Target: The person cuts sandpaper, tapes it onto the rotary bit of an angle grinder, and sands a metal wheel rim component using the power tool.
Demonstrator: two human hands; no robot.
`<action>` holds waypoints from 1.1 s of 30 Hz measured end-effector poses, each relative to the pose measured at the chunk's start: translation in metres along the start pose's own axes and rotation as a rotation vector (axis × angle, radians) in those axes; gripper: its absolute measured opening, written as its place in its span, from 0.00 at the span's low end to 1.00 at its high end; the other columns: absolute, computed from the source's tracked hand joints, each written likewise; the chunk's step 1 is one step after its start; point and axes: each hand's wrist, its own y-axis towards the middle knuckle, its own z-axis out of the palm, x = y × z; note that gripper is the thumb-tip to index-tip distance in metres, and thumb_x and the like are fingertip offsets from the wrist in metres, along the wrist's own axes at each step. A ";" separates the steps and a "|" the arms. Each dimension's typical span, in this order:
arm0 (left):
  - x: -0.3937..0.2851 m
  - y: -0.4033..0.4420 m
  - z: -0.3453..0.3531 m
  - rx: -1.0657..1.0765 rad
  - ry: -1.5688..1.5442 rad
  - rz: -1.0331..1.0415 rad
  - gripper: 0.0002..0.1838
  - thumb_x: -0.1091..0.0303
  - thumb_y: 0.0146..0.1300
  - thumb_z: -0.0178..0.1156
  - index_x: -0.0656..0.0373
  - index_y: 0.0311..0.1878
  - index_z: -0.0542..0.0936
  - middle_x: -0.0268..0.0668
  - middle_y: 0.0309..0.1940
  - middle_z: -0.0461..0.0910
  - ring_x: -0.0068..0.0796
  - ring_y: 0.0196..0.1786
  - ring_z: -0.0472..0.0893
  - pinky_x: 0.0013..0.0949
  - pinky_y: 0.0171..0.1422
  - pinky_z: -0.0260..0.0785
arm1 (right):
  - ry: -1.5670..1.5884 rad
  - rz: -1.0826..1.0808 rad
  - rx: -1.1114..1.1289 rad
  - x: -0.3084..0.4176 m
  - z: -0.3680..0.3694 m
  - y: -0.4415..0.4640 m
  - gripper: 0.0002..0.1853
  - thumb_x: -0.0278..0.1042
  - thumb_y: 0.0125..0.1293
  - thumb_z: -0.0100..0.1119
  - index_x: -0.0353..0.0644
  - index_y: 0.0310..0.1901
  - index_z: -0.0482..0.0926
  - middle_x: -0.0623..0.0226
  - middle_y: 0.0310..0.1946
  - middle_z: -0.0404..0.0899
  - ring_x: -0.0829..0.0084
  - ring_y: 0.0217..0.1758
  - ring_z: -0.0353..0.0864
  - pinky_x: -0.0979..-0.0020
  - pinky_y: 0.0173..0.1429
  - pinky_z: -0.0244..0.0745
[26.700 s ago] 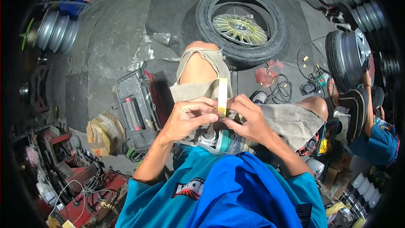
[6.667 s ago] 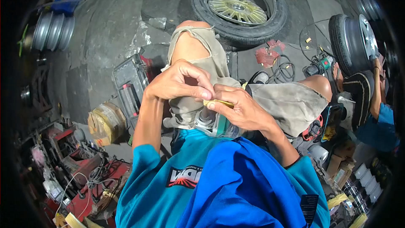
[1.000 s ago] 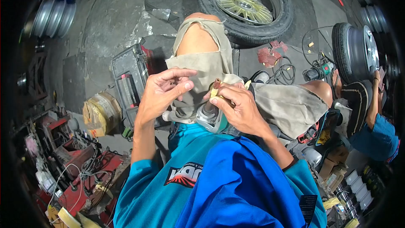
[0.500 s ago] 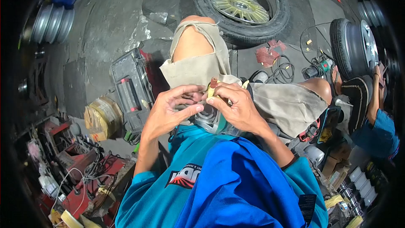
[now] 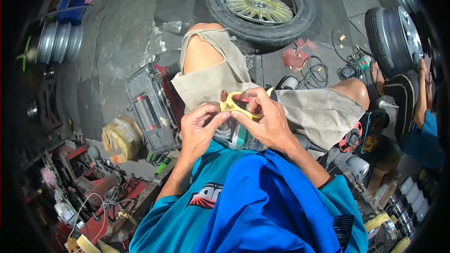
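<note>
Right hand [image 5: 198,122], narrow grip, seemingly steadies yellow strip [image 5: 228,104] by brown roll [image 5: 223,96]; left hand [image 5: 268,121] holds strip's loop, likely controlling slack

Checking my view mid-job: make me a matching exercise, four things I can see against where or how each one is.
1. Yellow strip
2. Spoked disc
3. Red scraps
4. Taped bundle

A. Beside the dark case
B. Held by left hand and right hand
C. In pieces on the floor
D. Within the ring of the flat-lying tire

Right pairs: 1-B, 2-D, 3-C, 4-A
</note>
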 end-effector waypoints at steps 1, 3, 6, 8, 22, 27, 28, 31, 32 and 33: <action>0.003 0.001 0.002 0.010 0.007 -0.001 0.06 0.79 0.72 0.71 0.72 0.49 0.87 0.36 0.44 0.87 0.21 0.48 0.86 0.26 0.54 0.79 | -0.132 -0.009 0.038 0.001 -0.004 0.001 0.17 0.39 0.69 0.77 0.39 0.50 0.82 0.60 0.31 0.83 0.61 0.31 0.85 0.59 0.35 0.76; 0.004 0.002 0.008 -0.065 0.097 0.061 0.06 0.78 0.72 0.72 0.72 0.47 0.88 0.35 0.43 0.87 0.20 0.45 0.85 0.25 0.51 0.78 | -0.140 0.010 0.045 -0.004 -0.004 0.003 0.14 0.40 0.69 0.75 0.38 0.45 0.83 0.59 0.31 0.83 0.56 0.33 0.85 0.57 0.37 0.77; 0.000 0.009 0.018 -0.090 0.106 0.084 0.06 0.77 0.74 0.70 0.71 0.47 0.89 0.35 0.40 0.87 0.18 0.42 0.83 0.25 0.47 0.76 | -0.199 -0.161 -0.001 -0.009 -0.007 0.011 0.13 0.40 0.68 0.75 0.38 0.38 0.84 0.57 0.31 0.82 0.52 0.34 0.84 0.55 0.38 0.77; -0.001 0.014 0.025 -0.093 0.138 0.085 0.06 0.76 0.75 0.69 0.71 0.48 0.89 0.34 0.39 0.88 0.17 0.41 0.83 0.25 0.46 0.76 | -0.288 -0.266 -0.043 -0.003 -0.014 0.017 0.13 0.39 0.65 0.74 0.37 0.33 0.84 0.56 0.33 0.84 0.51 0.35 0.84 0.54 0.40 0.77; -0.004 0.037 0.021 -0.063 0.066 -0.149 0.17 0.61 0.84 0.62 0.69 0.49 0.88 0.31 0.31 0.83 0.19 0.34 0.81 0.24 0.41 0.74 | -0.406 -0.581 -0.308 0.001 0.005 -0.031 0.17 0.32 0.50 0.81 0.44 0.22 0.76 0.66 0.22 0.71 0.64 0.23 0.77 0.59 0.34 0.78; -0.007 0.027 0.027 -0.081 0.157 -0.079 0.14 0.66 0.82 0.63 0.71 0.49 0.88 0.34 0.34 0.86 0.20 0.35 0.83 0.26 0.42 0.75 | -0.659 -0.290 -0.838 -0.005 -0.137 -0.011 0.14 0.32 0.68 0.77 0.36 0.33 0.79 0.63 0.25 0.74 0.65 0.25 0.74 0.63 0.35 0.71; -0.005 0.024 0.024 -0.084 0.278 -0.001 0.13 0.68 0.81 0.64 0.70 0.49 0.88 0.35 0.34 0.87 0.20 0.35 0.83 0.26 0.42 0.75 | -0.596 -0.244 -0.978 -0.016 -0.170 0.000 0.14 0.34 0.70 0.76 0.35 0.34 0.80 0.63 0.27 0.74 0.67 0.26 0.72 0.64 0.33 0.67; -0.014 0.022 0.021 -0.088 0.508 0.155 0.08 0.72 0.77 0.66 0.69 0.47 0.89 0.38 0.32 0.88 0.20 0.34 0.84 0.27 0.41 0.75 | -0.324 0.005 -0.948 -0.077 -0.255 0.023 0.22 0.44 0.78 0.70 0.34 0.32 0.78 0.78 0.22 0.66 0.82 0.27 0.61 0.67 0.32 0.60; -0.021 0.021 0.023 -0.070 0.561 0.177 0.08 0.72 0.77 0.66 0.68 0.46 0.89 0.38 0.32 0.88 0.21 0.33 0.84 0.28 0.40 0.75 | -0.302 0.078 -0.800 -0.119 -0.294 0.024 0.22 0.46 0.78 0.70 0.34 0.33 0.80 0.80 0.24 0.71 0.86 0.29 0.64 0.70 0.32 0.61; -0.029 0.020 0.025 -0.051 0.614 0.198 0.07 0.72 0.76 0.67 0.68 0.45 0.89 0.38 0.31 0.88 0.21 0.32 0.84 0.28 0.40 0.75 | -0.399 0.159 -0.752 -0.139 -0.305 0.032 0.22 0.47 0.78 0.70 0.33 0.35 0.83 0.74 0.25 0.75 0.84 0.30 0.66 0.70 0.33 0.63</action>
